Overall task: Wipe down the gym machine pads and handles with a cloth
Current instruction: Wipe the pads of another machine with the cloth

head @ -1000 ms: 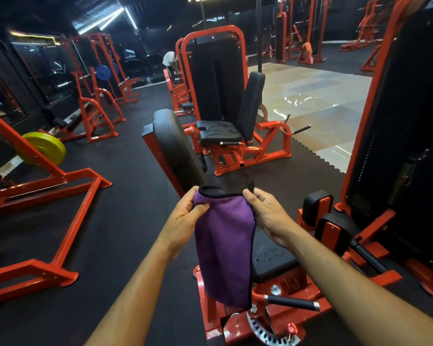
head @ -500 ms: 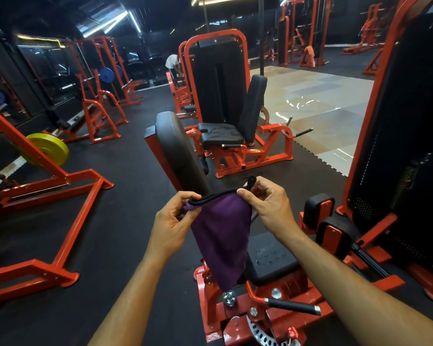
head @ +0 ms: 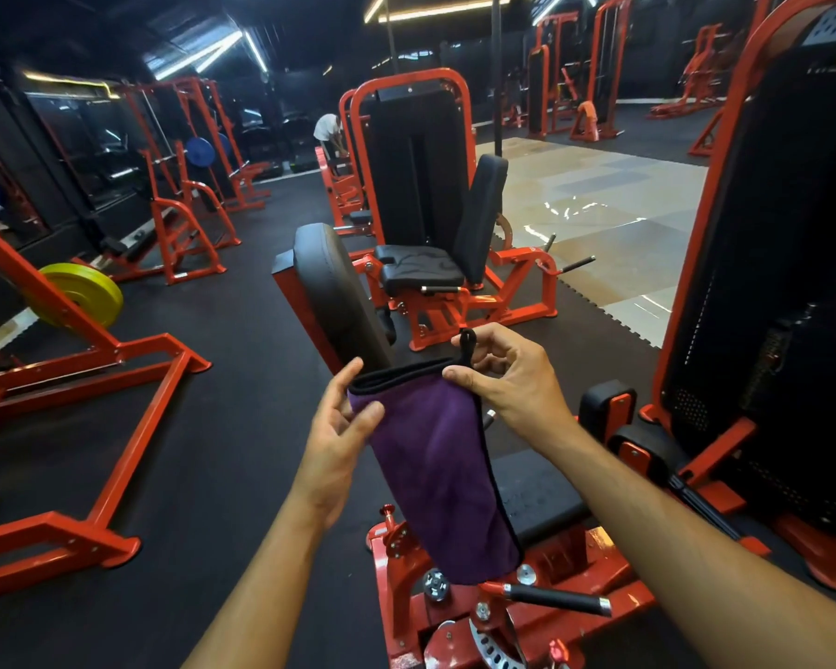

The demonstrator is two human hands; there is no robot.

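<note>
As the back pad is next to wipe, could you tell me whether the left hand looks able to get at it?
Probably yes: the left hand is just below the back pad, nothing between, though it holds the purple cloth.

Cloth (head: pixel 435 475): purple, soft matt nap, looking like microfibre, w/ black stitched edging. Back pad (head: pixel 331 292): black vinyl-like cover, smooth, showing a dull sheen. Seat pad (head: pixel 536 499): black, matt, faintly embossed. Frame (head: pixel 406 586): metal, orange-red paint, glossy, catching light. Handle (head: pixel 551 598): black matt grip w/ shiny metal end cap. Floor mat (head: pixel 223 427): black, rubber-like, matt, fine-grained. Tile floor (head: pixel 599 205): pale, polished, reflecting lights. Weight plate (head: pixel 85 294): yellow, smooth, semi-gloss.
</note>
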